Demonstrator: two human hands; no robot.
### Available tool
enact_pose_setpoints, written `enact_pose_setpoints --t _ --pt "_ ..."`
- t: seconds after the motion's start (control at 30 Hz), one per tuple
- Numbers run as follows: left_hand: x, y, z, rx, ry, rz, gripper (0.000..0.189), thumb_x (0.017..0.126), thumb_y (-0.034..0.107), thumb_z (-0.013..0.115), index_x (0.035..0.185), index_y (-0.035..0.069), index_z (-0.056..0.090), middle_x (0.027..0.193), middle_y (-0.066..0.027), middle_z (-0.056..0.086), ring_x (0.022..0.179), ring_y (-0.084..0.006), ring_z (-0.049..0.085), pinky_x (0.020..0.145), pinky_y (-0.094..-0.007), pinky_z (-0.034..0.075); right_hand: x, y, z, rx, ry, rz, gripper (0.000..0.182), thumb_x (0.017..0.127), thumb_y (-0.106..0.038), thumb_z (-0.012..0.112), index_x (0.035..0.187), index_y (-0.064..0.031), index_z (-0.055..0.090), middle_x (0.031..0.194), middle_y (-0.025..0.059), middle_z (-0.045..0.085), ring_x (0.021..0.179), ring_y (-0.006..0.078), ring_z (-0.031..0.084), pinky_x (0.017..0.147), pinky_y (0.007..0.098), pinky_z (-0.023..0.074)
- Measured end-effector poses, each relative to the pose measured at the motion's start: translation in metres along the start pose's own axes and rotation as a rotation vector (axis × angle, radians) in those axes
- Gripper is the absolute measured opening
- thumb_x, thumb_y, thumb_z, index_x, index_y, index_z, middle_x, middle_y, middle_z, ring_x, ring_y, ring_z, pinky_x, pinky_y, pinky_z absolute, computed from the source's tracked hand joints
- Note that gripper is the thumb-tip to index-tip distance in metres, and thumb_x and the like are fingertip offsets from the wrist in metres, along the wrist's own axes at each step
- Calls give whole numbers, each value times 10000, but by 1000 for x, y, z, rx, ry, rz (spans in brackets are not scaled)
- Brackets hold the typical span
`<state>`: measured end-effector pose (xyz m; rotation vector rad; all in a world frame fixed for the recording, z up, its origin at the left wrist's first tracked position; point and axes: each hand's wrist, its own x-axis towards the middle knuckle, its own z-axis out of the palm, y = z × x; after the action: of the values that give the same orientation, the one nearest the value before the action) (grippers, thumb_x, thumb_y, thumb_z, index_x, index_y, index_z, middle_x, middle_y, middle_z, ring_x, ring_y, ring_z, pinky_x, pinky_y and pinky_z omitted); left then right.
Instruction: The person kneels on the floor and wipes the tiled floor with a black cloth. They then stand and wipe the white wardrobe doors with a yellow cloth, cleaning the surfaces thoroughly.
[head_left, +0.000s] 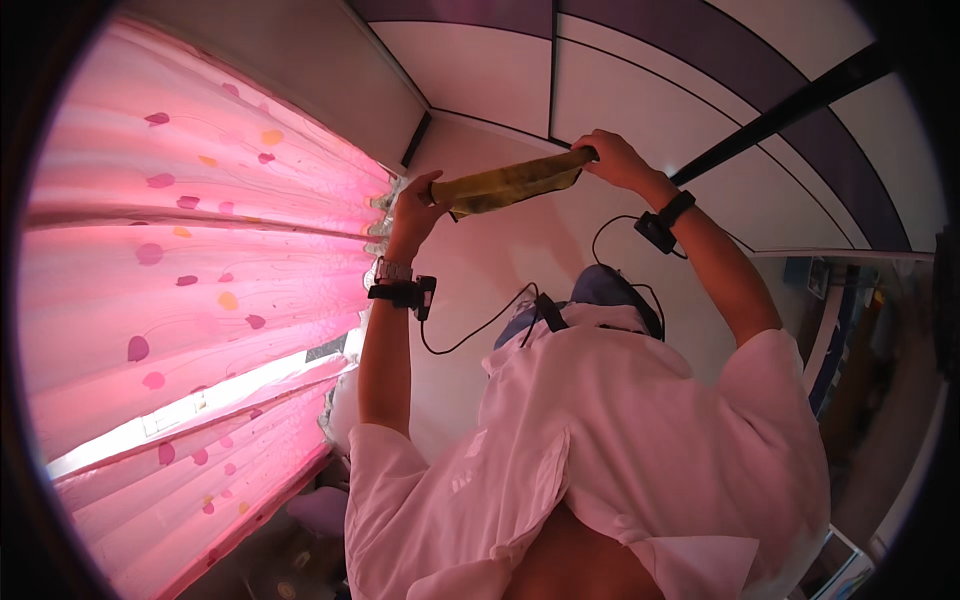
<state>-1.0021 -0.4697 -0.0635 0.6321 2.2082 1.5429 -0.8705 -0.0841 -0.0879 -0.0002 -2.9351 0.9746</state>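
Note:
A folded yellow-green cloth (514, 180) with dark edging is stretched between both hands, in front of the body. My left hand (416, 211) pinches the end on the picture's left, with the thumb over it. At the opposite end, slightly higher in the picture, my right hand (616, 161) grips a dark corner. The lower edge of the cloth hangs a little loose between them. Each wrist carries a strapped black device with a cable; a metal watch (394, 270) sits beside the left one.
Pink curtains (187, 262) with a leaf pattern hang at the left, with bright light through a gap. White and purple cabinet panels (630, 82) stand beyond the hands. A dark pole (780, 112) slants across the upper right. Shelves with items are at the right.

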Motion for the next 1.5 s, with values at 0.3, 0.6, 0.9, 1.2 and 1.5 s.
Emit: enact_pose_setpoints --t 0.3,0.6,0.9,1.2,1.5 --pt "108 31 -69 364 85 314 208 911 112 712 1088 2 712 979 -153 712 919 -265 699 827 -347 557 110 -24 -72 327 182 44 221 941 -229 724 1050 -42 681 929 69 697 854 203 685 788 328 535" --pt "168 63 -40 -437 296 -174 308 988 282 711 1102 -4 703 908 -15 668 785 -103 624 676 -254 517 219 -81 -37 1094 236 286 346 917 -285 782 1103 -15 670 922 43 702 792 146 682 710 312 567" --pt "222 136 -39 -360 309 -52 303 1036 253 644 1170 -18 656 977 -25 673 877 -79 596 757 -244 486 274 -149 -21 564 379 -392 329 948 -108 690 1247 14 626 1156 120 653 1121 204 630 935 336 516" --pt "316 171 -50 -52 192 170 327 990 196 685 1206 -49 677 1035 -105 743 933 -147 696 844 -303 563 339 -98 -15 872 390 -256 908 815 -364 873 1525 -49 402 1338 103 537 1242 256 555 1068 380 465" --pt "401 218 -69 36 -497 882 352 965 92 665 1313 43 645 1323 -143 664 1233 -304 619 1028 -382 491 329 -68 -19 1799 766 132 564 1032 -435 604 1440 -57 509 1350 73 633 1209 229 635 1036 411 509"
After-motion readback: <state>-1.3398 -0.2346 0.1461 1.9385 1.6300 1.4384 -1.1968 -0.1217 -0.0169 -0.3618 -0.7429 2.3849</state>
